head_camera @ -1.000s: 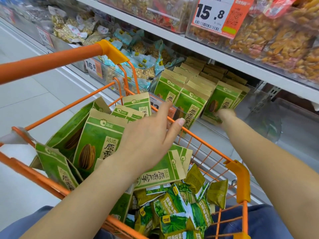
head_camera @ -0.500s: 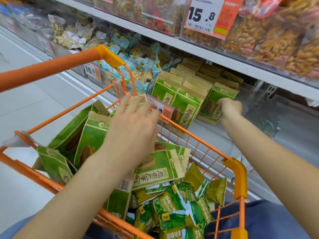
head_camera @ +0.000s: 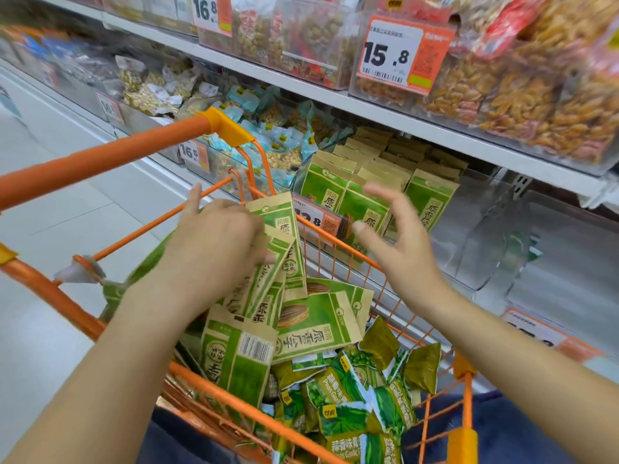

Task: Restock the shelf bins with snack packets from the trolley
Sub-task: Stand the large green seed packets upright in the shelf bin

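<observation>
My left hand [head_camera: 217, 242] grips a small bunch of green-and-tan sunflower seed packets [head_camera: 279, 249] and holds them above the orange trolley [head_camera: 100, 162]. More of these packets [head_camera: 315, 324] lie flat in the basket, with small green pea packets [head_camera: 348, 390] heaped at the near end. My right hand [head_camera: 398, 239] hovers above the trolley's far rim with fingers spread and nothing in it. Just behind that hand, a clear shelf bin [head_camera: 378, 162] holds upright rows of the same seed packets [head_camera: 430, 199].
An empty clear bin [head_camera: 485, 236] stands to the right of the seed bin. Bins of blue nut packets [head_camera: 274, 139] lie to the left. The shelf above [head_camera: 335, 98] carries bins of orange snacks with price tags. Pale floor lies to the left.
My left hand has closed on several seed packets and lifted them from the trolley. My right hand has drawn back from the packets in the shelf bin and opened over the trolley rim.
</observation>
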